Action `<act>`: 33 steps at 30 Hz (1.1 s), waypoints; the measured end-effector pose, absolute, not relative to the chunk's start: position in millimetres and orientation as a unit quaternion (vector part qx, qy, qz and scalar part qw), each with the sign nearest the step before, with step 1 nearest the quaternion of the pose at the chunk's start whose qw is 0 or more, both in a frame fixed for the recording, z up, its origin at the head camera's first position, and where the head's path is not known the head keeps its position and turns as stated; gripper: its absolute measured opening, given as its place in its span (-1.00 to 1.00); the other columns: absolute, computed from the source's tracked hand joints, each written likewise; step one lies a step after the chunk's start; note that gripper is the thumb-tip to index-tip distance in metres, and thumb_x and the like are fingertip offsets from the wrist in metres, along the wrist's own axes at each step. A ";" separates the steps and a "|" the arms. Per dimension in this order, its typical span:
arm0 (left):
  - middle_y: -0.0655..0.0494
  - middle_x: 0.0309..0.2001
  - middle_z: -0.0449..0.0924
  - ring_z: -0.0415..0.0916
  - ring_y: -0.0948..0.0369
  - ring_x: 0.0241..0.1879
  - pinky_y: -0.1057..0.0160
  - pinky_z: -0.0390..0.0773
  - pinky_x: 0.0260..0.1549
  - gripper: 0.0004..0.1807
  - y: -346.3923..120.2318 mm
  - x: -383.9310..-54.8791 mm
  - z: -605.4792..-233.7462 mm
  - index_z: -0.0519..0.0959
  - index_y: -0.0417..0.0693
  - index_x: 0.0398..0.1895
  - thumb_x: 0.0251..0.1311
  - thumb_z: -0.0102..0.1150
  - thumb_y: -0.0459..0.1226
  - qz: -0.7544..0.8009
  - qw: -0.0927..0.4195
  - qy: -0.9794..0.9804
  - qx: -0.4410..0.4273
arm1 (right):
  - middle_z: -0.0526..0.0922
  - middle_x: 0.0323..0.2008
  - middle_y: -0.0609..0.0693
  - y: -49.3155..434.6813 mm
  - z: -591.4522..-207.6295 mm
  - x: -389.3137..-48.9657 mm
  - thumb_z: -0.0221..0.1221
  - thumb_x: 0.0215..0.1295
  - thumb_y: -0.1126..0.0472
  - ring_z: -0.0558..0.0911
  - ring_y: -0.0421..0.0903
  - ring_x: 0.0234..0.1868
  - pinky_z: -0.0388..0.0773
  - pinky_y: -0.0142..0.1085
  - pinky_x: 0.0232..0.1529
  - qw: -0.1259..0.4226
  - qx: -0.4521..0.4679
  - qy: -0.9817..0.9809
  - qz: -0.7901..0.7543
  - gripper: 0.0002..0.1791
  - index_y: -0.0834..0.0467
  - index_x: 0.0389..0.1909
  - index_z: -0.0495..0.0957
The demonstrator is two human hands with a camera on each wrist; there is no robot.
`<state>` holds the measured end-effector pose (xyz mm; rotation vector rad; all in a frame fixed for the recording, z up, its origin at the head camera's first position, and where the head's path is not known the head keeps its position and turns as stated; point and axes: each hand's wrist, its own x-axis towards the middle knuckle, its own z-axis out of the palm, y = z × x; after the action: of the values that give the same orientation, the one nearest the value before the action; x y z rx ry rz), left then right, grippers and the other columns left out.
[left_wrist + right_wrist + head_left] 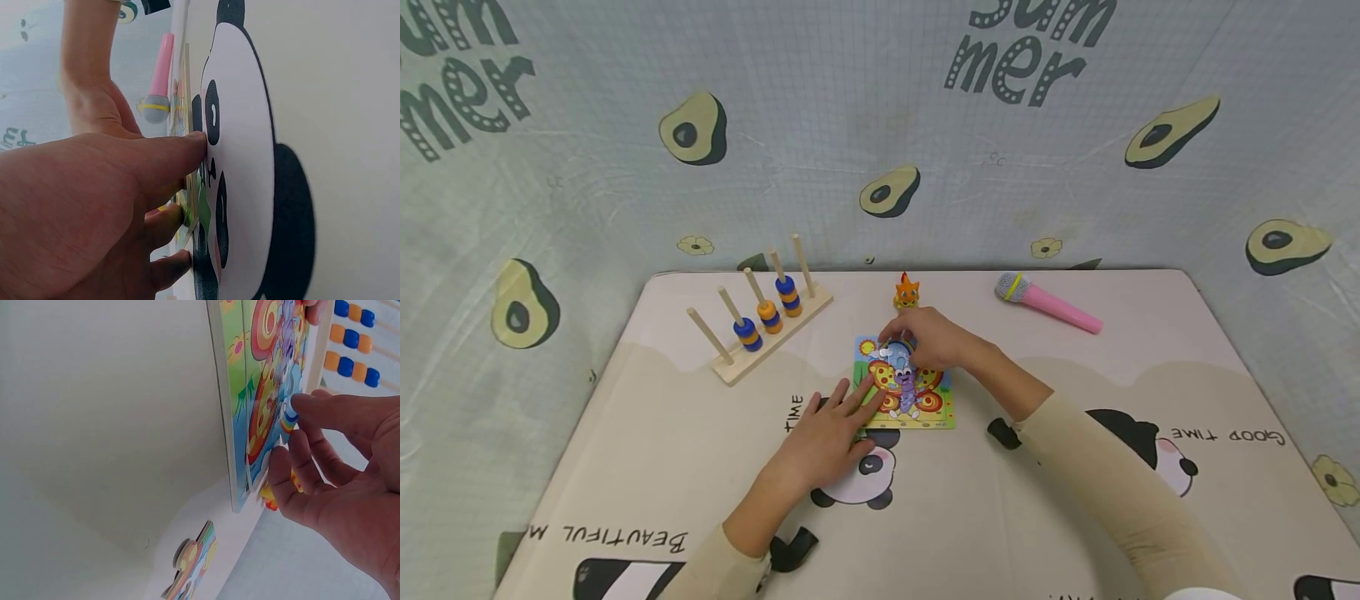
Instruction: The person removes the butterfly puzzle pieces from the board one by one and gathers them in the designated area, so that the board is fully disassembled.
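- Pale cloth printed with avocados and flowers hangs behind a light-coloured bench patterned with pandas and lettering.
- On the far left part of the bench, a wooden bead stand sits at an angle; blue and orange beads are stacked on its three middle pegs.
- Right of it, a person's left hand rests against the left side of a puzzle, its grip relaxed and fingers spread.
- Near the middle of the bench, the butterfly puzzle lies flat.
- Just behind the puzzle is a small orange toy.
- Over the puzzle's top part, the right hand bends its fingers around a rainbow patch; I cannot tell whether its grip pinches anything.
- One loose piece lies apart from the puzzle.
- Farthest right, a pink microphone lies near the back edge.
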<state>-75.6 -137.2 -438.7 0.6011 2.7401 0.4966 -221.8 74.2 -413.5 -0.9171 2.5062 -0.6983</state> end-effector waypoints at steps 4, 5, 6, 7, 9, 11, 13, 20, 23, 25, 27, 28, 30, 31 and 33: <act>0.08 0.69 0.00 -0.05 -0.20 0.65 -0.42 0.04 0.50 -0.27 -137.1 -75.8 -438.6 0.20 0.14 0.65 0.49 0.17 -0.04 0.171 0.146 0.952 0.208 | 0.68 0.03 0.06 75.8 -413.5 -222.4 0.31 0.15 0.52 0.60 0.03 0.07 0.62 -0.10 0.16 0.192 -0.325 0.891 -0.253 -0.46 0.11 0.17 0.70; 0.08 0.69 0.00 -0.06 -0.20 0.65 -0.42 0.04 0.50 -0.27 -137.1 -75.8 -438.5 0.20 0.14 0.65 0.49 0.17 -0.04 0.171 0.146 0.952 0.208 | 0.68 0.03 0.06 76.0 -413.5 -222.5 0.31 0.15 0.52 0.61 0.03 0.09 0.62 -0.09 0.18 0.193 -0.325 0.891 -0.253 -0.45 0.11 0.18 0.69; 0.08 0.69 0.00 -0.06 -0.20 0.65 -0.42 0.04 0.50 -0.27 -137.1 -75.9 -438.6 0.20 0.14 0.65 0.49 0.17 -0.04 0.171 0.147 0.952 0.208 | 0.69 0.04 0.06 76.1 -413.7 -222.7 0.31 0.15 0.52 0.61 0.04 0.11 0.61 -0.07 0.23 0.192 -0.325 0.890 -0.254 -0.44 0.11 0.19 0.68; 0.08 0.69 0.00 -0.06 -0.20 0.65 -0.42 0.04 0.50 -0.27 -137.1 -75.9 -438.6 0.20 0.14 0.65 0.49 0.17 -0.04 0.171 0.147 0.952 0.208 | 0.69 0.04 0.06 76.1 -413.8 -222.8 0.30 0.15 0.53 0.61 0.04 0.14 0.59 -0.05 0.27 0.193 -0.324 0.891 -0.254 -0.43 0.11 0.20 0.67; 0.08 0.69 0.00 -0.06 -0.20 0.65 -0.42 0.04 0.50 -0.27 -137.1 -75.9 -438.9 0.20 0.14 0.65 0.49 0.17 -0.04 0.171 0.147 0.952 0.208 | 0.71 0.03 0.05 75.9 -414.0 -223.1 0.30 0.15 0.54 0.60 0.05 0.19 0.55 -0.02 0.34 0.194 -0.321 0.891 -0.254 -0.41 0.12 0.23 0.66; 0.08 0.69 0.00 -0.06 -0.20 0.65 -0.42 0.04 0.50 -0.27 -137.1 -75.9 -438.9 0.20 0.14 0.65 0.49 0.17 -0.04 0.172 0.147 0.952 0.208 | 0.71 0.03 0.05 75.8 -414.7 -223.6 0.30 0.15 0.54 0.59 0.06 0.23 0.51 0.00 0.39 0.193 -0.320 0.893 -0.252 -0.40 0.11 0.24 0.65; 0.09 0.69 0.00 -0.06 -0.20 0.65 -0.42 0.04 0.50 -0.27 -137.1 -75.9 -438.9 0.19 0.14 0.65 0.49 0.17 -0.04 0.172 0.147 0.952 0.209 | 0.71 0.03 0.05 75.7 -415.2 -223.7 0.29 0.13 0.55 0.60 0.05 0.22 0.54 -0.02 0.36 0.196 -0.317 0.893 -0.252 -0.38 0.11 0.25 0.65; 0.08 0.69 0.00 -0.06 -0.21 0.65 -0.43 0.03 0.50 -0.27 -137.0 -75.9 -438.6 0.20 0.13 0.65 0.49 0.17 -0.05 0.175 0.147 0.951 0.209 | 0.69 0.04 0.05 77.6 -418.0 -224.0 0.31 0.11 0.54 0.62 0.00 0.09 0.64 -0.11 0.18 0.191 -0.323 0.895 -0.240 -0.38 0.13 0.25 0.65; 0.08 0.69 0.00 -0.06 -0.21 0.65 -0.43 0.03 0.50 -0.27 -137.1 -75.9 -438.4 0.20 0.13 0.65 0.49 0.17 -0.05 0.173 0.148 0.951 0.209 | 0.69 0.08 0.05 78.2 -418.6 -223.9 0.33 0.11 0.53 0.62 0.00 0.11 0.62 -0.10 0.22 0.188 -0.325 0.895 -0.242 -0.40 0.14 0.23 0.66; 0.08 0.69 0.00 -0.06 -0.21 0.65 -0.43 0.04 0.50 -0.28 -137.1 -75.6 -438.2 0.20 0.13 0.65 0.49 0.17 -0.05 0.172 0.148 0.951 0.208 | 0.69 0.10 0.04 78.2 -418.6 -223.7 0.34 0.11 0.53 0.62 0.00 0.13 0.59 -0.08 0.26 0.184 -0.328 0.895 -0.241 -0.41 0.14 0.22 0.68; 0.08 0.69 0.00 -0.06 -0.21 0.65 -0.43 0.04 0.50 -0.28 -137.2 -75.3 -438.0 0.20 0.13 0.65 0.49 0.17 -0.05 0.171 0.149 0.952 0.207 | 0.68 0.12 0.03 78.2 -418.8 -223.6 0.34 0.11 0.53 0.62 0.00 0.14 0.58 -0.08 0.28 0.183 -0.332 0.894 -0.238 -0.41 0.14 0.21 0.68; 0.08 0.69 0.00 -0.06 -0.21 0.65 -0.43 0.04 0.50 -0.28 -137.2 -75.1 -437.9 0.20 0.13 0.65 0.49 0.17 -0.05 0.171 0.149 0.952 0.207 | 0.68 0.12 0.03 78.2 -419.0 -223.6 0.34 0.11 0.53 0.61 0.00 0.14 0.58 -0.08 0.27 0.182 -0.333 0.894 -0.237 -0.41 0.13 0.21 0.69; 0.08 0.69 -0.01 -0.07 -0.20 0.65 -0.43 0.03 0.50 -0.28 -137.1 -75.0 -437.7 0.20 0.14 0.65 0.49 0.17 -0.04 0.172 0.149 0.952 0.207 | 0.66 0.12 0.03 78.3 -418.9 -223.2 0.34 0.10 0.54 0.61 0.00 0.13 0.59 -0.08 0.26 0.180 -0.335 0.895 -0.235 -0.41 0.13 0.21 0.69; 0.09 0.69 -0.01 -0.07 -0.20 0.65 -0.43 0.03 0.50 -0.27 -137.0 -74.9 -437.6 0.20 0.14 0.65 0.49 0.17 -0.04 0.172 0.150 0.951 0.207 | 0.66 0.12 0.02 78.5 -419.0 -222.9 0.34 0.10 0.54 0.61 -0.01 0.11 0.60 -0.09 0.24 0.180 -0.335 0.894 -0.235 -0.41 0.13 0.20 0.69; 0.09 0.69 -0.01 -0.07 -0.20 0.65 -0.43 0.02 0.50 -0.27 -136.9 -74.8 -437.5 0.20 0.14 0.65 0.49 0.17 -0.04 0.173 0.150 0.951 0.207 | 0.65 0.11 0.03 78.9 -419.0 -222.4 0.34 0.10 0.55 0.61 -0.01 0.10 0.62 -0.10 0.23 0.179 -0.334 0.894 -0.238 -0.41 0.14 0.20 0.69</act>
<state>-74.8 -136.9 -437.5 0.5932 2.7322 0.4961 -222.4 78.9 -419.0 -0.9436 2.5290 -0.6736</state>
